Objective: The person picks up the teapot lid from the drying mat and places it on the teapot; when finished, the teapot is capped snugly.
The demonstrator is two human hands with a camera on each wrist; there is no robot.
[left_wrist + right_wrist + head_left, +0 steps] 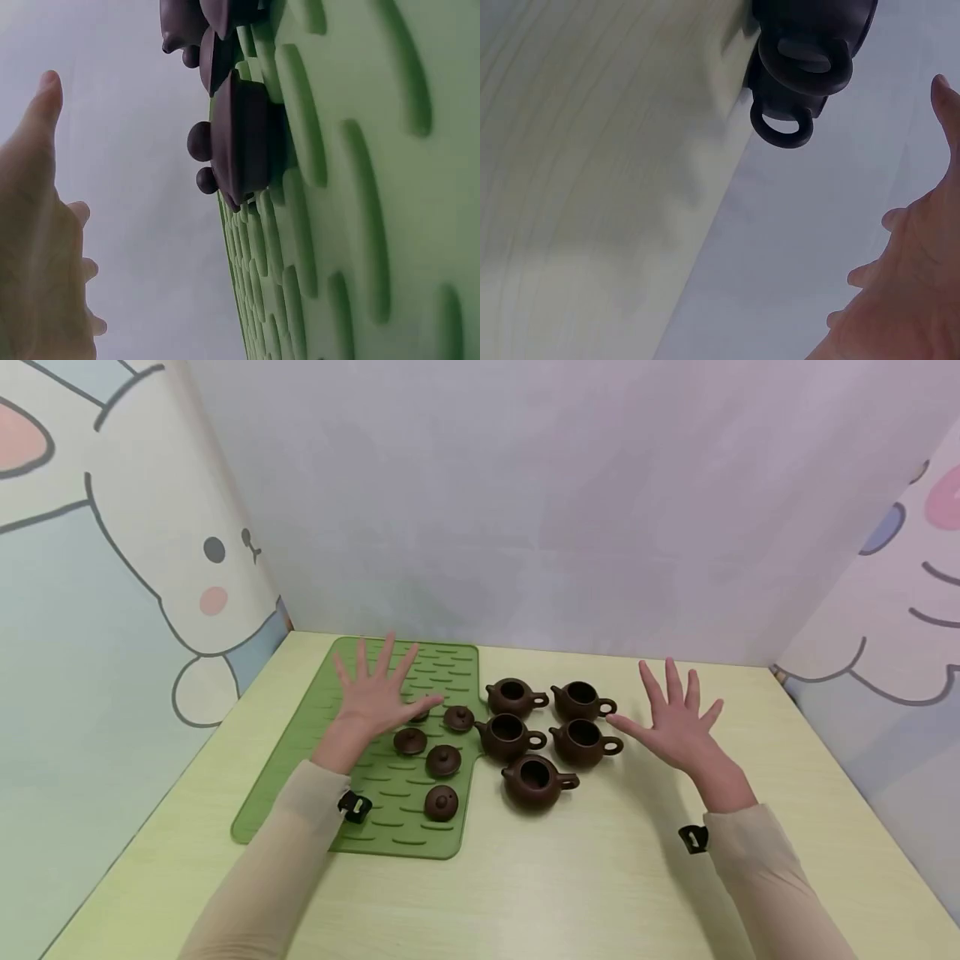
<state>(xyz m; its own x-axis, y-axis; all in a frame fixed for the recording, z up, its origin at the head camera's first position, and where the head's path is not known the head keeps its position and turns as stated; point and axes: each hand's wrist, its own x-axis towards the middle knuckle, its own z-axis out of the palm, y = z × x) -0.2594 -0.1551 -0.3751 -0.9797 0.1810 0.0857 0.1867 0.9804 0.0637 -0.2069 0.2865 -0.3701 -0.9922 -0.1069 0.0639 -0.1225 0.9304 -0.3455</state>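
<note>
My left hand [372, 697] hovers with spread fingers over the green ridged mat [300, 777], holding nothing. Its thumb overlaps one dark brown teapot lid in the head view; other lids [443, 761] with round knobs lie nearby on the mat. A lid [240, 142] shows close beside that hand in the left wrist view. To the right of the mat stand several small dark brown teapots [534, 782], lidless, handles pointing right. My right hand [678, 731], fingers also spread, is above the table just right of the teapots. Two teapot handles [784, 135] appear near it in the right wrist view.
The pale wooden table [570, 893] meets a plain light wall [525, 527] at the back. Side panels with cartoon animals [172, 527] stand left and right. Each wrist wears a black strap [354, 807].
</note>
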